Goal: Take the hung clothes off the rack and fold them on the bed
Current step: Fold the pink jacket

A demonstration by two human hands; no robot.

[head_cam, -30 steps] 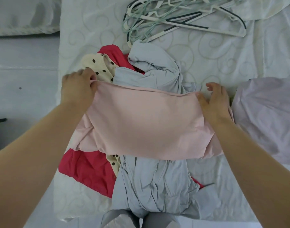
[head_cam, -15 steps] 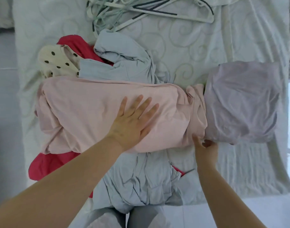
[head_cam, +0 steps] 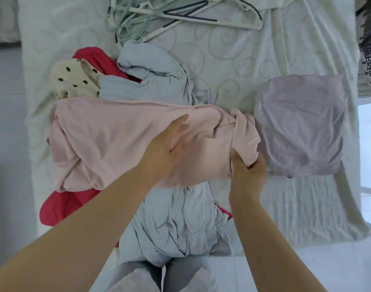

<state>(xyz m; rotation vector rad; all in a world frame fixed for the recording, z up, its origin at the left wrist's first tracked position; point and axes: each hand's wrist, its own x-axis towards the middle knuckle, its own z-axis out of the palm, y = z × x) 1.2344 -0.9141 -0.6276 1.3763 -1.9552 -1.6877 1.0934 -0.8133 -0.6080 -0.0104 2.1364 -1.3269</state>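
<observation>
Across the heap at the front edge of the bed (head_cam: 243, 60), the pink top (head_cam: 108, 140) lies with its long axis running left to right, parallel to that edge. It sits on a pale blue garment (head_cam: 172, 224), a red garment (head_cam: 60, 205) and a spotted cream garment (head_cam: 75, 81).

Your left hand (head_cam: 165, 150) rests flat on the middle of the pink top, its fingers (head_cam: 181, 123) loosely spread and pointing toward the far edge, though blur hides their exact set. Your right hand (head_cam: 247, 175) pinches the bunched right end of the top, thumb over the cloth and the other fingers curled beneath.

That gathered end is the part nearest the right hand, and the free length stretches away to the left under your left palm. So the fold looks set to travel leftward, with the left hand as the anchor.

A folded lilac piece (head_cam: 300, 123) lies just beside the gripped end, toward the bed's right edge. Empty hangers (head_cam: 180, 17) are piled at the far edge.
</observation>
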